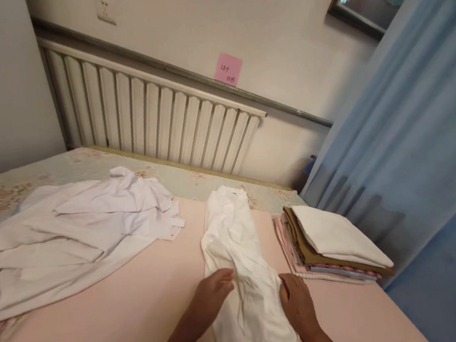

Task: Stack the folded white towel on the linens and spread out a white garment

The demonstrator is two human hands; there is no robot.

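A white shirt (244,279) lies folded into a long strip on the pink sheet, its collar end pointing away from me and its surface wrinkled. My left hand (215,296) is over the strip's left edge, fingers stretched out and a little bent, with nothing gripped in them. On the opposite side, my right hand (298,303) has its fingers curled at the shirt's right edge and appears to pinch the cloth. Its fingertips are partly hidden.
More white clothes (93,219) lie loosely spread at the left. A stack of folded clothes (342,235) sits at the right, beside a blue curtain (423,116). Beneath everything is a pink sheet (146,323) on a flowered bed cover. A radiator (155,108) runs along the wall.
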